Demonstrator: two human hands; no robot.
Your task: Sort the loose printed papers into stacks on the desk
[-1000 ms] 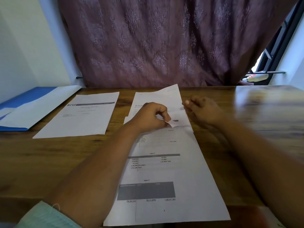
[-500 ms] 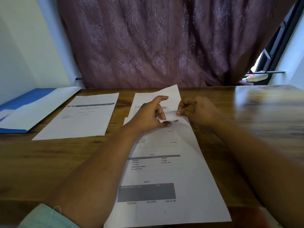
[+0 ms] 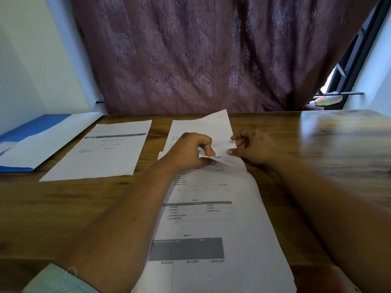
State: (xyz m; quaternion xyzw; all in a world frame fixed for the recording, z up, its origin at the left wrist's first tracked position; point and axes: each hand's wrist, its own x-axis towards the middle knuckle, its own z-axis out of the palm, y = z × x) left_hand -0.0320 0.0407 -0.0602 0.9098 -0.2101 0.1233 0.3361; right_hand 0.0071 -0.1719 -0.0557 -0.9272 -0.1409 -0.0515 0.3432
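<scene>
We're mid-sort: left hand (image 3: 191, 150) and right hand (image 3: 252, 148) both pinch the lifted sheet (image 3: 218, 132); next we carry it to a stack (image 3: 105, 149) on the bench (image 3: 53, 208).

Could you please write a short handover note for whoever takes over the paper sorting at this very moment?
Left hand: pinches the near edge of the lifted sheet.
Right hand: grips the same sheet's right edge.
Papers: the lifted sheet rises off the far end of the centre pile, whose top page shows tables. A separate stack with a dark header bar lies to the left on the desk; a blue folder lies at the far left.
Done: one stack started.
Left: place the lifted sheet, then sort the centre pile.
</scene>
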